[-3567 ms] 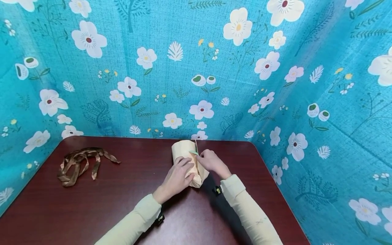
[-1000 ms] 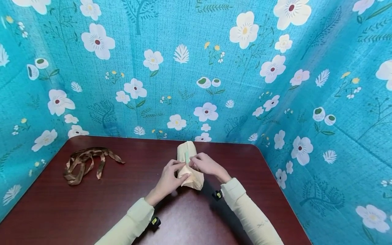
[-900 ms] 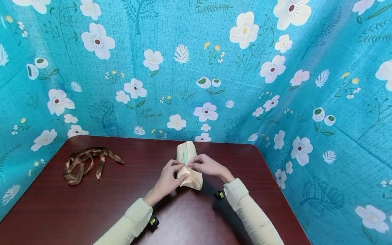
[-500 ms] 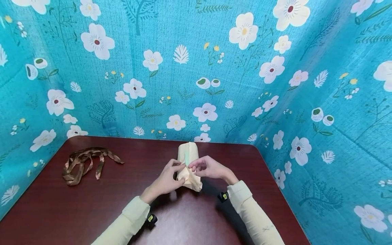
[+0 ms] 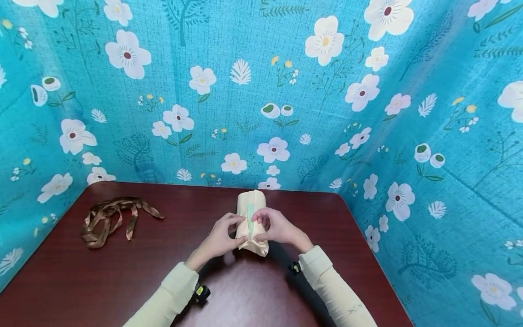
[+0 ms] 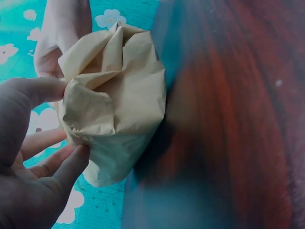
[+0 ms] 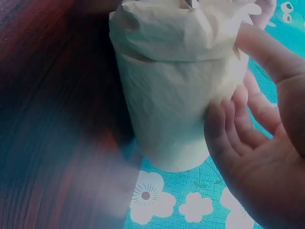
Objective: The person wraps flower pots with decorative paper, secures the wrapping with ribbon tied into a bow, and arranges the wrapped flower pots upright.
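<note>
A cylinder wrapped in pale brown paper [image 5: 245, 198] lies on the table, pointing away from me. A light green strip [image 5: 250, 210] runs lengthwise along its upper seam. My left hand [image 5: 218, 237] holds the near left side, thumb and fingers pressing the paper. On the opposite side my right hand [image 5: 282, 228] grips the wrapping with thumb and bent fingers close to the strip. The left wrist view shows the near end's crumpled paper folds [image 6: 95, 102]. In the right wrist view, my fingertips [image 7: 217, 114] rest against the smooth paper side. What is inside the wrapping is hidden.
A brown satin ribbon [image 5: 93, 239] lies in loose loops at the table's left. The dark red table [image 5: 163, 259] ends just beyond the cylinder, at a blue flowered cloth [image 5: 229, 109] hanging behind and on both sides.
The paper edge that stood up on the right now lies down over the cylinder, with the green strip flat along the seam. My right hand has come nearer to me.
</note>
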Tool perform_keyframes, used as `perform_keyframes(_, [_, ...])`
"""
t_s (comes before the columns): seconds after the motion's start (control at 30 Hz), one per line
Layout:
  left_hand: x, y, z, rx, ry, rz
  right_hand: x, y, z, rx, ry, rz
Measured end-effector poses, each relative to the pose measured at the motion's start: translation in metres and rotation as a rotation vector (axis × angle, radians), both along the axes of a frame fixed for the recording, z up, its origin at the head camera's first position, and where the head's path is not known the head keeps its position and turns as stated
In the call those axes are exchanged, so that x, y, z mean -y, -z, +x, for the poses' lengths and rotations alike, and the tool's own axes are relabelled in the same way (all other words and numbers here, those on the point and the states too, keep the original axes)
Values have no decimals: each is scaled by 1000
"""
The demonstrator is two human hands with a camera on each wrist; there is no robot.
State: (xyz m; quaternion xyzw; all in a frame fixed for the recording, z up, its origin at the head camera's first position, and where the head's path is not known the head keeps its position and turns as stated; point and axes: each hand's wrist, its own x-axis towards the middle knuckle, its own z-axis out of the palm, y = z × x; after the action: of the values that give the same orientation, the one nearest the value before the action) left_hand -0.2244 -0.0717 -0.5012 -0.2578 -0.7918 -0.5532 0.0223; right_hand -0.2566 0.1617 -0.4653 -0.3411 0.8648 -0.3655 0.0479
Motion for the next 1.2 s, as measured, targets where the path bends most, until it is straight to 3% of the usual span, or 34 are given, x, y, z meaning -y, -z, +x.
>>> perform_keyframes(0.1, [1, 0, 1, 6, 5, -10, 2, 0, 2, -109, 48, 32])
perform_keyframes(0.2, [5, 2, -1, 9, 49, -40, 3, 0, 3, -168, 78, 68])
perform_keyframes(0.43, [16, 0, -7, -39, 197, -72, 3, 2, 3, -161, 91, 92])
perform_keyframes(0.6, [17, -2, -7, -88, 197, -119, 5, 3, 4, -128, 98, 69])
perform_keyframes(0.7, [14, -2, -7, -70, 180, -116, 7, 6, 5, -126, 99, 82])
perform_keyframes(0.83, [10, 2, -6, -61, 114, -132, 9, 8, 8, -117, 104, 116])
perform_keyframes(0.97, [8, 1, -3, -144, 67, -219, 10, 8, 10, -114, 116, 116])
perform_keyframes(1.1, [12, -6, -1, -202, 82, -326, 10, 8, 11, -111, 119, 105])
perform_keyframes(1.2, [15, -11, -1, -177, 113, -372, 10, 9, 11, -106, 117, 107])
